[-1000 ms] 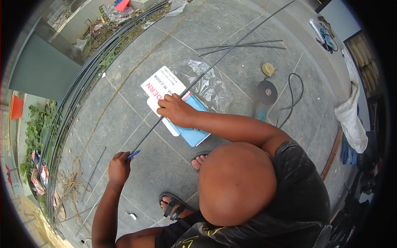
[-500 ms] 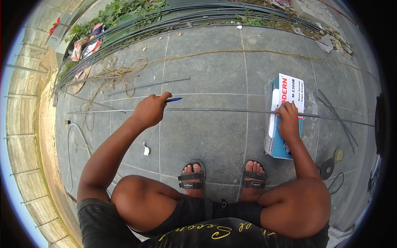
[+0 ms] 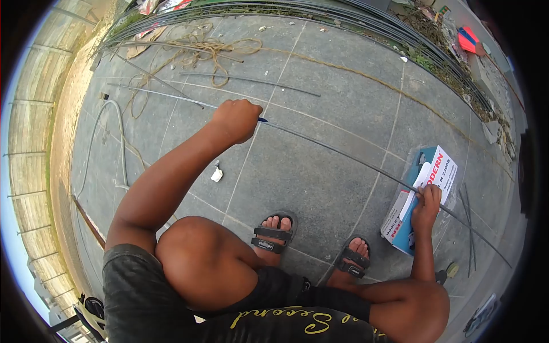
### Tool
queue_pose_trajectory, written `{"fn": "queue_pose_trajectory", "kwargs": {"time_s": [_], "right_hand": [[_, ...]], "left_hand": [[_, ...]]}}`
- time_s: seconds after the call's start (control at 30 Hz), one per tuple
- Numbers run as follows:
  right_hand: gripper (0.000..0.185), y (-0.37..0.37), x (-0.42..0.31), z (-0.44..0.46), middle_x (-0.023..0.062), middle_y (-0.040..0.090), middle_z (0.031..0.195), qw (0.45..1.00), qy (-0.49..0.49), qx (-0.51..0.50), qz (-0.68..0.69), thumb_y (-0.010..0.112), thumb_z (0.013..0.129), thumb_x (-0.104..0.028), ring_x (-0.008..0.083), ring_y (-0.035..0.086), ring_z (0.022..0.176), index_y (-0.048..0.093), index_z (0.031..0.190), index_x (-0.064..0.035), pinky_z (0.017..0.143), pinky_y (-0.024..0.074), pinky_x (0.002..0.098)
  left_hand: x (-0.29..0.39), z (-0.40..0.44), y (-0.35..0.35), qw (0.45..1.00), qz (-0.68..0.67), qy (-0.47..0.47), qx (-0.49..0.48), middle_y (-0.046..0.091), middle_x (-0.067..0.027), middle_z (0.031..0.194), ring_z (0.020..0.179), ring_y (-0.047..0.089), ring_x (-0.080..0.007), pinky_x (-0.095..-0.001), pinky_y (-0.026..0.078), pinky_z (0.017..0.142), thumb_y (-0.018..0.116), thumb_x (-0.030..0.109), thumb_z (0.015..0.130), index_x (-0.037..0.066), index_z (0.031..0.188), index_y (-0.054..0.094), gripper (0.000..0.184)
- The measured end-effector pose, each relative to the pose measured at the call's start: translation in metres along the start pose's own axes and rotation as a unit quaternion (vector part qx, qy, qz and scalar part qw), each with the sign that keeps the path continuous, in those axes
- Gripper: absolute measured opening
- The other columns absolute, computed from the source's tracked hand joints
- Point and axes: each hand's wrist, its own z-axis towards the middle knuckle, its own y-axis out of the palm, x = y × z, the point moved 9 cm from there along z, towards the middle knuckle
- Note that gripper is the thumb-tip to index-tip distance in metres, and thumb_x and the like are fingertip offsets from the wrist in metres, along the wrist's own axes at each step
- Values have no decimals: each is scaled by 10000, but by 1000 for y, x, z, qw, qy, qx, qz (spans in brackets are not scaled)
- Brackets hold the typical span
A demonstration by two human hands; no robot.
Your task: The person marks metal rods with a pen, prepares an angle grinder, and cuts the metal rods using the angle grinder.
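A long thin metal rod (image 3: 372, 166) runs slantwise across my front, from upper left to lower right. My left hand (image 3: 237, 121) is closed at the rod, fingers wrapped round a blue pen (image 3: 262, 120) whose end pokes out beside the rod. Whether those fingers grip the rod too, I cannot tell. My right hand (image 3: 428, 206) pinches the rod over a teal and white angle grinder box (image 3: 443, 166). The box lies on the tiled floor (image 3: 309, 188), and the rod passes across its top.
Tangled rope (image 3: 197, 52) and a shorter rod (image 3: 251, 83) lie beyond my left hand. More long rods (image 3: 366, 20) are bundled at the far edge. A grey cable (image 3: 123, 143) curls at left. Two short rods (image 3: 470, 228) lie right of the box. A crumpled white scrap (image 3: 217, 172) is nearby.
The view has turned, so the rod now slants down to the right. My left hand has brought the pen down against the rod's line. My right hand stays on the rod.
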Motion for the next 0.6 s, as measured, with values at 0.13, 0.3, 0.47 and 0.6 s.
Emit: {"fn": "queue_pose_trajectory", "kwargs": {"time_s": [0.13,0.3,0.47,0.6], "right_hand": [[168,1,0,1,170,556,958,1000,0,-2,-9,568,781,123,368,527,928,567,936,57,838,430,437],[154,2,-1,0,172,559,953,1000,-9,3,-12,566,793,127,363,530,919,556,932,63,819,440,427],[165,2,0,0,170,564,953,1000,-4,3,-12,573,786,134,361,539,920,562,935,63,815,447,428],[176,0,-3,1,167,566,950,1000,-3,5,-10,580,770,141,359,540,915,574,927,61,815,447,426]], "left_hand": [[14,3,3,998,-46,29,44,694,-209,934,920,683,-400,-489,551,808,548,20,831,59,1006,673,219],[20,2,7,997,-50,35,36,691,-216,955,935,686,-388,-467,558,808,547,-11,833,20,1013,665,218],[18,1,14,996,-73,23,37,709,-205,952,942,704,-365,-452,573,797,575,31,847,24,948,691,154],[20,1,15,995,-83,26,46,708,-204,958,944,703,-367,-453,573,795,565,28,852,21,948,692,158]]}}
